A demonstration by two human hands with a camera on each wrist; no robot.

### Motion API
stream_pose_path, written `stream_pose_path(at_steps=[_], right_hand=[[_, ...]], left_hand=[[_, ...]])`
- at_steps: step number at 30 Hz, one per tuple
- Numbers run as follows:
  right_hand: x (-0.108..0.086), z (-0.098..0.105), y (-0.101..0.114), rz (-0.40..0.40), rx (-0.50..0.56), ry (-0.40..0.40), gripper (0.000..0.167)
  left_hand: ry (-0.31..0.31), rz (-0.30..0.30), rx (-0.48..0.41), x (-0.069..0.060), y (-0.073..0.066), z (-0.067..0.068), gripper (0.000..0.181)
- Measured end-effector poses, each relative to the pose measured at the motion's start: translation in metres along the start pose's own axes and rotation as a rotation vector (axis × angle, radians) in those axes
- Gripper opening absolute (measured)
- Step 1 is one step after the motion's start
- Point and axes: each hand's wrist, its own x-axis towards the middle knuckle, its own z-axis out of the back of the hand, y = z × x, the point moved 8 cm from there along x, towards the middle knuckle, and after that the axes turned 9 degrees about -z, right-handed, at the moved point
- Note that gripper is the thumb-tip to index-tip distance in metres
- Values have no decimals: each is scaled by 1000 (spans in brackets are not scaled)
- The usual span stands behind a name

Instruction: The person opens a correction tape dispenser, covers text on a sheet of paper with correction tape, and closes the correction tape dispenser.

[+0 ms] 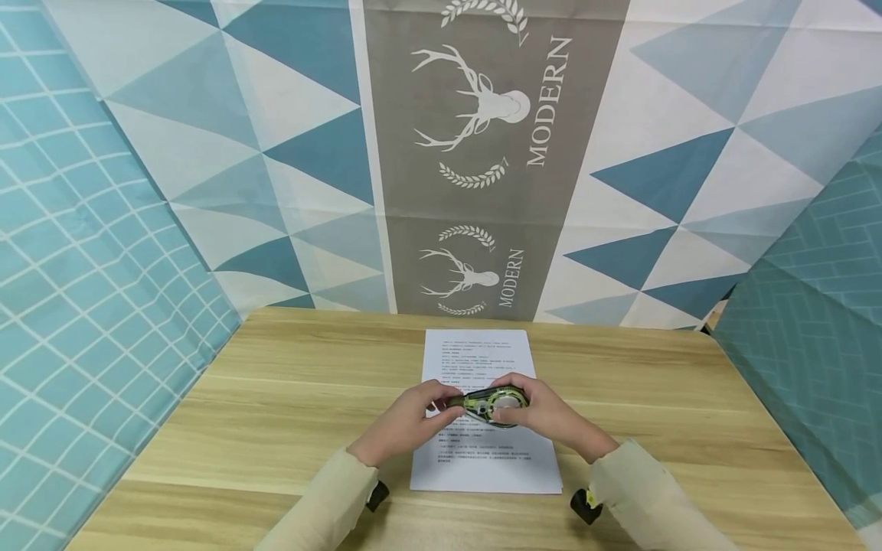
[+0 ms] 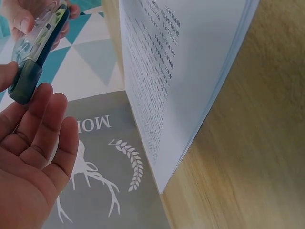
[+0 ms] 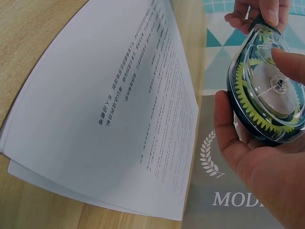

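Note:
A correction tape point(image 1: 508, 401) with a clear case and green gear wheel is held above a stack of printed paper point(image 1: 485, 476). My right hand point(image 1: 551, 415) grips its round body, thumb on the clear face and fingers underneath. At the narrow end, my left hand point(image 1: 405, 422) pinches the dark cap point(image 2: 25, 82) between thumb and index finger. The left hand's other fingers curl loosely below it, as the left wrist view shows. The cap covers the tape's tip, so the tip is hidden. Both hands are apart from the paper in the wrist views.
The paper stack lies on a wooden table point(image 1: 289, 398), its sheets slightly out of line. Behind the table's far edge hangs a patterned cloth point(image 1: 475, 191) with deer heads and triangles. Blue cloth point(image 1: 89, 252) closes off the left side, and teal cloth point(image 1: 813, 329) the right.

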Motion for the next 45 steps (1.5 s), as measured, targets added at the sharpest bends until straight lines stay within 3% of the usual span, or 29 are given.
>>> stream_pose_path(at_steps=[20, 26, 33, 45], right_hand=[[-2, 0, 0, 11, -9, 7, 38], [-4, 7, -7, -21, 5, -12, 40], [-4, 10, -9, -25, 27, -15, 41], [-6, 12, -11, -39, 42, -19, 42]], left_hand=[[-15, 4, -53, -1, 1, 1, 27], [-48, 41, -45, -6, 9, 6, 33], [-76, 26, -26, -9, 10, 11, 33], [-81, 106, -62, -13, 17, 15, 31]])
